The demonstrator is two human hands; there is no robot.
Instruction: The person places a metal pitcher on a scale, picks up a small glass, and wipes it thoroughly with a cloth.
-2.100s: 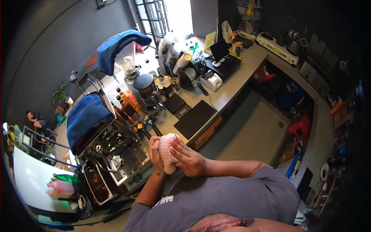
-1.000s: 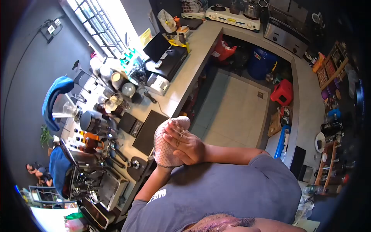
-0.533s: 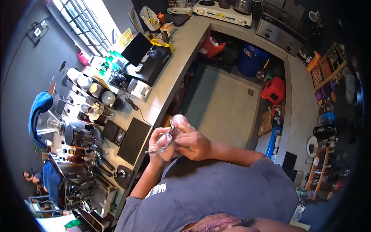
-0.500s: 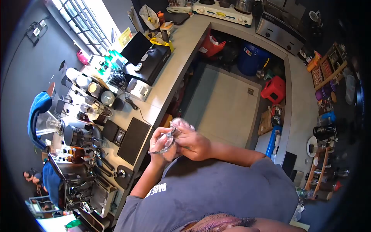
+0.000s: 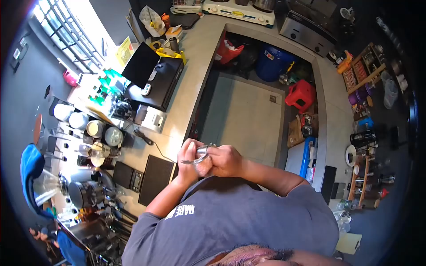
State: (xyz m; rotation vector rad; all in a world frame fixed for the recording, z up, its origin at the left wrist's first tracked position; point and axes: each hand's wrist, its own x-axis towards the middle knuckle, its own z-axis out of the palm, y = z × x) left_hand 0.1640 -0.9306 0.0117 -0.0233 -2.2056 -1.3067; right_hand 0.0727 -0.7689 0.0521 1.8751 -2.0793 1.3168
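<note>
In front of my chest, both hands are closed around a small shiny metal piece (image 5: pixel 202 151) with a thin, curved edge. My left hand (image 5: pixel 187 160) grips it from the left, fingers bent. My right hand (image 5: pixel 227 161) wraps it from the right, knuckles up. A pale pinkish, crumpled patch (image 5: pixel 204 166), which looks like cloth, shows below the metal between the hands. The fingers hide much of the metal, so its kind is unclear.
On the left counter are a dark mat (image 5: pixel 156 179), a small scale (image 5: pixel 136 180), a coffee grinder (image 5: pixel 82 193) and a monitor (image 5: pixel 141 65). A stove (image 5: pixel 239 13) stands at the back. Below the counters sit a blue drum (image 5: pixel 271 64) and red stool (image 5: pixel 301 95).
The view has shifted, and surroundings sit further left. The metal piece has turned between my hands, and less of the pale cloth-like material shows.
</note>
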